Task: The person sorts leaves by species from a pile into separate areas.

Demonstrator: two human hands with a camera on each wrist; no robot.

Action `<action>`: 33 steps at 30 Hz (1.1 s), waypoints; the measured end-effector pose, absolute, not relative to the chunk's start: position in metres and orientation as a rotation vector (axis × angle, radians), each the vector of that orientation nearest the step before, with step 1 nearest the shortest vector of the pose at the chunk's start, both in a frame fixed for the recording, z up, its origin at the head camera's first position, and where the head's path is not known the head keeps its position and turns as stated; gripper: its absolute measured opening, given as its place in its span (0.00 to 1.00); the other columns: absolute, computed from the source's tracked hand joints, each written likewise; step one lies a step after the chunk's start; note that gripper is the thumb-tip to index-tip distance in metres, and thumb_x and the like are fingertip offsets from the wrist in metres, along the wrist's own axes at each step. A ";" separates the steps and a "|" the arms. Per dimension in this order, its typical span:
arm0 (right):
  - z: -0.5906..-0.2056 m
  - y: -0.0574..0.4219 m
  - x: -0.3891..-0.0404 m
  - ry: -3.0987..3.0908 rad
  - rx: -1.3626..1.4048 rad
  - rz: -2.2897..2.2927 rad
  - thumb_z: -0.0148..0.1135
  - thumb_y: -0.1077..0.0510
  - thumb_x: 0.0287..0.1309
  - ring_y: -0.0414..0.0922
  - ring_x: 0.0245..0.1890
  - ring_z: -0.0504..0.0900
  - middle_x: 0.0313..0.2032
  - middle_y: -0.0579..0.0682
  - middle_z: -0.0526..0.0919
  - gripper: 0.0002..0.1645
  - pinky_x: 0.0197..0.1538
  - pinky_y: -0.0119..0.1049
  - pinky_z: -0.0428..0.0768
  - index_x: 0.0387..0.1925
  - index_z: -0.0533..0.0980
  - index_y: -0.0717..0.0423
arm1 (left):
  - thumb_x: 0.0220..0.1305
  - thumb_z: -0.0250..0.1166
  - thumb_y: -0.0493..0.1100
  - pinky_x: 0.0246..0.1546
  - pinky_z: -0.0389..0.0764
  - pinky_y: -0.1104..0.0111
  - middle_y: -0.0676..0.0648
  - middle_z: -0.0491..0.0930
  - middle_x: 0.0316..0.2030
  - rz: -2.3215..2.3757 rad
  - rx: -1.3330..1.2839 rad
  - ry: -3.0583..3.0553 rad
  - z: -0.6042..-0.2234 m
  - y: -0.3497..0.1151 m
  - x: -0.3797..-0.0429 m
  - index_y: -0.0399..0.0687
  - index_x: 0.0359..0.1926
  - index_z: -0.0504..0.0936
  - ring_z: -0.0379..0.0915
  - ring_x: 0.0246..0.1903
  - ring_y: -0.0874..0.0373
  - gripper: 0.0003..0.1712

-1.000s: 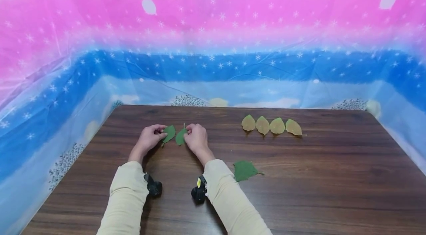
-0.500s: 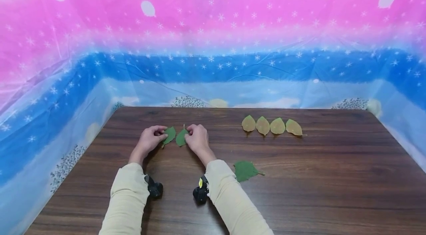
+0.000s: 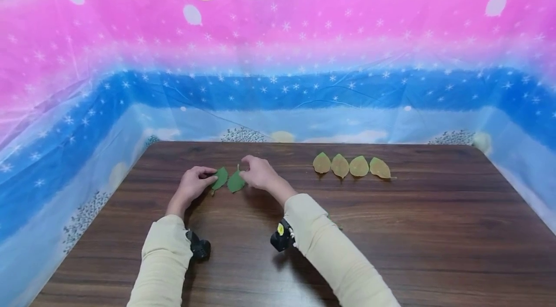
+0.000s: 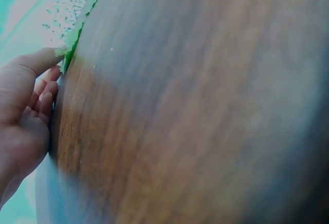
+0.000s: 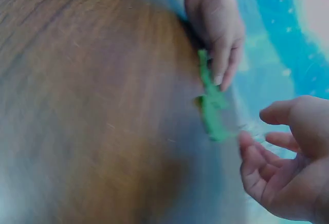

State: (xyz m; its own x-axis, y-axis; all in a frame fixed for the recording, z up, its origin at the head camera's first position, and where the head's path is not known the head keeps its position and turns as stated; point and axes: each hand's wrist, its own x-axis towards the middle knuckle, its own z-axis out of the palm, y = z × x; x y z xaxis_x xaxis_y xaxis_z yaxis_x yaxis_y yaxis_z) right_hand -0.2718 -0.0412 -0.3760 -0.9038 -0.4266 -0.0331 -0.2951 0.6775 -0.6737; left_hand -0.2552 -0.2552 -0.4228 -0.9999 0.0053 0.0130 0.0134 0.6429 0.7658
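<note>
On the left part of the brown table, my left hand (image 3: pixel 194 184) holds the edge of a green leaf (image 3: pixel 221 178) between thumb and index finger. Close beside it lies a second green leaf (image 3: pixel 235 183), its stem pointing away from me. My right hand (image 3: pixel 262 173) is just right of that leaf; in the right wrist view its thumb and fingers are spread apart, with nothing between them. The left wrist view shows the thumb on the edge of the left leaf (image 4: pixel 75 40), the other fingers bent below.
Several yellowish-green leaves (image 3: pixel 340 166) lie in a row at the back right of the table (image 3: pixel 434 230). Another leaf is almost wholly hidden under my right sleeve (image 3: pixel 334 244). A patterned pink and blue cloth (image 3: pixel 278 90) surrounds the table's back and sides.
My right hand has let go of the second green leaf and lifted slightly, its forearm swinging right over the large green leaf. My left hand stays at its leaf.
</note>
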 end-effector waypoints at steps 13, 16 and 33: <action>-0.335 0.026 -0.239 3.052 -1.206 -0.569 0.55 0.63 0.64 0.36 0.17 0.69 0.28 0.47 0.83 0.13 0.17 0.28 0.62 0.45 0.83 0.55 | 0.73 0.55 0.43 0.52 0.69 0.50 0.32 0.67 0.57 -1.489 0.007 -2.807 -0.420 -0.261 -0.249 0.33 0.63 0.72 0.65 0.52 0.41 0.24; -0.337 0.054 -0.227 3.026 -1.297 -0.522 0.57 0.63 0.63 0.35 0.19 0.73 0.36 0.48 0.85 0.13 0.16 0.26 0.63 0.46 0.83 0.55 | 0.73 0.55 0.44 0.50 0.69 0.53 0.33 0.69 0.55 -1.511 0.000 -2.797 -0.421 -0.261 -0.252 0.33 0.63 0.72 0.66 0.51 0.43 0.24; -0.392 0.171 -0.180 2.777 -1.509 -0.372 0.62 0.60 0.62 0.46 0.45 0.83 0.60 0.59 0.75 0.23 0.43 0.37 0.81 0.58 0.76 0.64 | 0.74 0.53 0.47 0.51 0.69 0.59 0.32 0.70 0.58 -1.574 0.087 -2.737 -0.421 -0.259 -0.255 0.33 0.64 0.70 0.66 0.55 0.45 0.27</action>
State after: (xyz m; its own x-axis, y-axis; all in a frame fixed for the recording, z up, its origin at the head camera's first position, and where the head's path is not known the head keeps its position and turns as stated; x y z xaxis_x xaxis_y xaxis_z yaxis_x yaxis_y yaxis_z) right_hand -0.1798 0.1711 -0.3921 -0.5496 -0.8226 0.1461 -0.8321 0.5231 -0.1845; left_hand -0.2548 -0.2594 -0.4210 -0.9983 -0.0390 -0.0422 -0.0561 0.5020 0.8630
